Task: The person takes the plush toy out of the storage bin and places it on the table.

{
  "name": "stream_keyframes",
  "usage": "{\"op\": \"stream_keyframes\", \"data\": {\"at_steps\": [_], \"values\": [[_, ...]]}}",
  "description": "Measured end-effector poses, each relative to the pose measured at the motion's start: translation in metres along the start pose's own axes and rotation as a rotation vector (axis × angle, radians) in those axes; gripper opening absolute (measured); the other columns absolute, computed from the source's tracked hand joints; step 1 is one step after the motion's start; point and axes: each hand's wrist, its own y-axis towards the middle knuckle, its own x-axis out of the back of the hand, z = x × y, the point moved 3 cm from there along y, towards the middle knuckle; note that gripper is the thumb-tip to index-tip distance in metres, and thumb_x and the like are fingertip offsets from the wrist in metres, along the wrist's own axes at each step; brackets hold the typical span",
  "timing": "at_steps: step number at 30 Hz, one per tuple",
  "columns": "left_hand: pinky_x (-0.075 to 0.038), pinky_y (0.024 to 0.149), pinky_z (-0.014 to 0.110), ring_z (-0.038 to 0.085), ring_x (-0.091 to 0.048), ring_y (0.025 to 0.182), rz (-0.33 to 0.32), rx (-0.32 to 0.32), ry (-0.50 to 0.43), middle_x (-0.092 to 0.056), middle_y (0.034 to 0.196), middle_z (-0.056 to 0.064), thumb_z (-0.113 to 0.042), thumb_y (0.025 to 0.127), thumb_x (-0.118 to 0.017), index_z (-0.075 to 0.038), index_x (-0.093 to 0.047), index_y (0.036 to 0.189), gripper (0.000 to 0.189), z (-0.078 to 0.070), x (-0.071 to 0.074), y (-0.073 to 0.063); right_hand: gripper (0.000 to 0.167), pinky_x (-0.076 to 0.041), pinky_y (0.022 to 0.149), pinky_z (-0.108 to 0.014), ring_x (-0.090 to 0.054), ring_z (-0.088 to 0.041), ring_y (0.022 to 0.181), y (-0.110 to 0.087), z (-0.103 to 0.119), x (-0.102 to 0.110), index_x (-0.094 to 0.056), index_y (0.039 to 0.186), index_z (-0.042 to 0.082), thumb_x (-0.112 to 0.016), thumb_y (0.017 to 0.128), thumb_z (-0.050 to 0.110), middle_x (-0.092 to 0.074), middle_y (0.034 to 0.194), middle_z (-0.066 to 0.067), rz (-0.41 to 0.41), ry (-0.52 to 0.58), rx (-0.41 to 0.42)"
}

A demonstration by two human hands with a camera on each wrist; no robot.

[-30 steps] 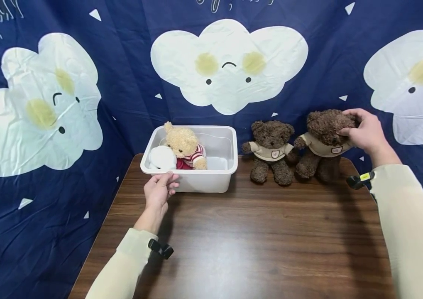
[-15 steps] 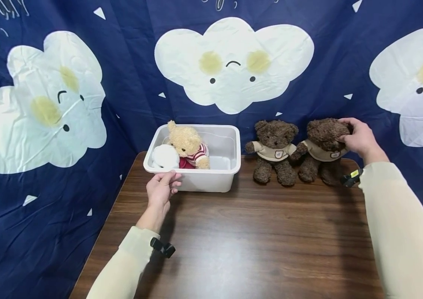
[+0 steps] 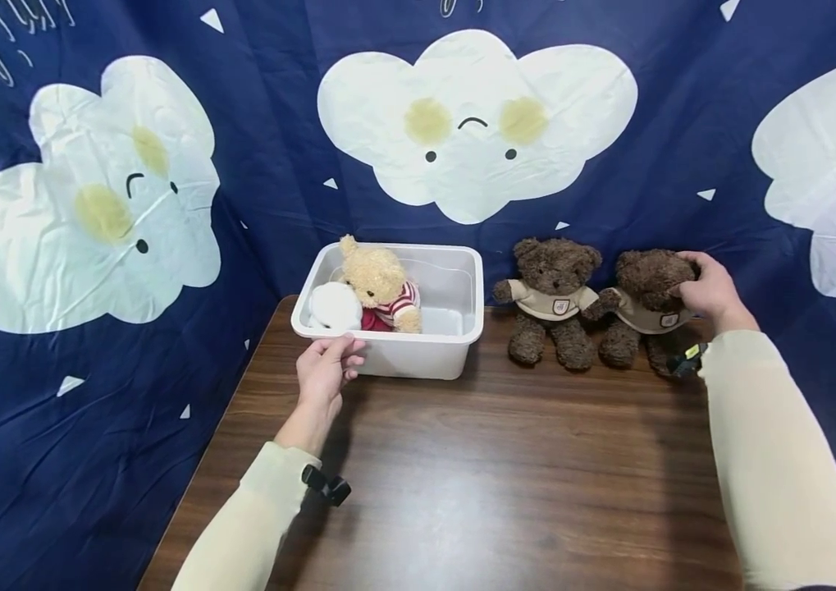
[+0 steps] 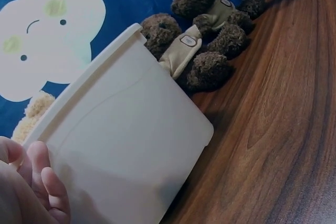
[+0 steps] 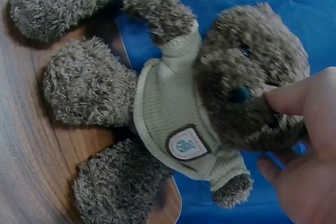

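On the right of the head view, my right hand grips the side of a dark brown teddy bear's head, thumb on its face in the right wrist view. This bear wears a beige sweater with a badge, and its legs meet the tabletop. Its arm overlaps the paw of a matching teddy bear seated upright on its left. My left hand pinches the front rim of a pale grey plastic bin. Inside the bin lie a tan teddy bear in a striped top and a round white plush.
The brown wooden table ends at the back against a dark blue cloth printed with white clouds. The bin and both brown bears line that back edge. Small black cameras sit on both wrists.
My right hand has lowered the right brown bear and brought it left, closer to the other brown bear. My left hand keeps its hold on the bin. The head view has shifted slightly.
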Motion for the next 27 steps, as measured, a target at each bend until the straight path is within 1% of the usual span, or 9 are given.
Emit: {"op": "stream_keyframes", "data": {"at_steps": [4, 5, 7, 10, 14, 16, 21, 23, 27], "values": [[-0.045, 0.046, 0.015, 0.005, -0.065, 0.054, -0.006, -0.007, 0.001, -0.078, 0.076, -0.004, -0.016, 0.097, -0.07, -0.008, -0.057, 0.099, 0.015, -0.001, -0.002, -0.001, 0.065, -0.029, 0.117, -0.064, -0.031, -0.055, 0.137, 0.002, 0.003, 0.001, -0.043, 0.147, -0.005, -0.049, 0.083, 0.0, -0.041, 0.145, -0.039, -0.098, -0.003, 0.002], [-0.045, 0.046, 0.015, 0.005, -0.065, 0.054, -0.005, -0.007, -0.001, -0.078, 0.075, -0.004, -0.016, 0.097, -0.069, -0.008, -0.057, 0.099, 0.015, -0.001, -0.002, -0.002, 0.065, -0.029, 0.118, -0.063, -0.03, -0.055, 0.138, 0.003, 0.003, 0.002, -0.043, 0.147, -0.005, -0.05, 0.083, 0.001, -0.041, 0.145, -0.04, -0.119, 0.0, -0.007], [-0.045, 0.046, 0.015, 0.005, -0.065, 0.054, -0.002, -0.006, -0.001, -0.078, 0.075, -0.004, -0.016, 0.098, -0.069, -0.008, -0.057, 0.098, 0.015, -0.001, -0.003, -0.003, 0.066, -0.028, 0.119, -0.062, -0.031, -0.056, 0.139, 0.003, 0.005, 0.004, -0.041, 0.15, -0.004, -0.051, 0.085, 0.002, -0.04, 0.147, -0.039, -0.136, 0.002, -0.027], [-0.045, 0.047, 0.016, 0.006, -0.066, 0.055, 0.002, 0.001, -0.005, -0.078, 0.076, -0.004, -0.016, 0.098, -0.069, -0.008, -0.057, 0.098, 0.014, 0.0, -0.003, -0.004, 0.072, -0.027, 0.12, -0.062, -0.031, -0.056, 0.142, 0.003, 0.006, 0.008, -0.033, 0.155, -0.003, -0.059, 0.089, 0.004, -0.035, 0.152, -0.039, -0.137, 0.017, -0.065], [-0.045, 0.047, 0.015, 0.006, -0.066, 0.055, 0.0, 0.004, -0.001, -0.078, 0.076, -0.004, -0.017, 0.098, -0.069, -0.008, -0.057, 0.099, 0.015, 0.001, -0.002, -0.004, 0.077, -0.028, 0.119, -0.063, -0.032, -0.056, 0.142, 0.001, 0.006, 0.011, -0.026, 0.158, -0.003, -0.064, 0.092, 0.009, -0.034, 0.154, -0.037, -0.12, 0.02, -0.099], [-0.045, 0.047, 0.015, 0.006, -0.066, 0.055, -0.002, 0.002, -0.002, -0.078, 0.076, -0.004, -0.016, 0.098, -0.069, -0.008, -0.057, 0.099, 0.015, 0.001, -0.002, -0.003, 0.077, -0.029, 0.119, -0.063, -0.034, -0.056, 0.14, 0.001, 0.007, 0.013, -0.026, 0.158, -0.004, -0.064, 0.092, 0.01, -0.036, 0.153, -0.038, -0.116, 0.011, -0.092], [-0.044, 0.047, 0.015, 0.005, -0.065, 0.054, -0.005, 0.006, -0.004, -0.078, 0.074, -0.005, -0.016, 0.098, -0.069, -0.007, -0.057, 0.099, 0.015, 0.002, 0.0, -0.001, 0.075, -0.027, 0.12, -0.062, -0.031, -0.057, 0.141, -0.002, 0.01, 0.019, -0.027, 0.156, -0.006, -0.063, 0.093, 0.011, -0.035, 0.154, -0.039, -0.113, 0.009, -0.079], [-0.044, 0.046, 0.015, 0.006, -0.065, 0.054, -0.008, 0.01, -0.003, -0.078, 0.074, -0.005, -0.016, 0.098, -0.069, -0.007, -0.058, 0.098, 0.014, 0.002, 0.0, -0.001, 0.076, -0.026, 0.121, -0.062, -0.03, -0.056, 0.144, -0.003, 0.013, 0.022, -0.026, 0.157, -0.005, -0.064, 0.094, 0.012, -0.031, 0.157, -0.037, -0.109, 0.023, -0.087], [-0.043, 0.044, 0.015, 0.006, -0.064, 0.054, -0.01, 0.011, -0.02, -0.078, 0.074, -0.004, -0.015, 0.097, -0.069, -0.007, -0.057, 0.097, 0.014, 0.001, -0.001, 0.0, 0.079, -0.03, 0.117, -0.065, -0.03, -0.054, 0.146, -0.003, 0.023, 0.028, -0.021, 0.161, 0.001, -0.064, 0.098, 0.024, -0.025, 0.162, -0.033, -0.079, 0.046, -0.079]]}}
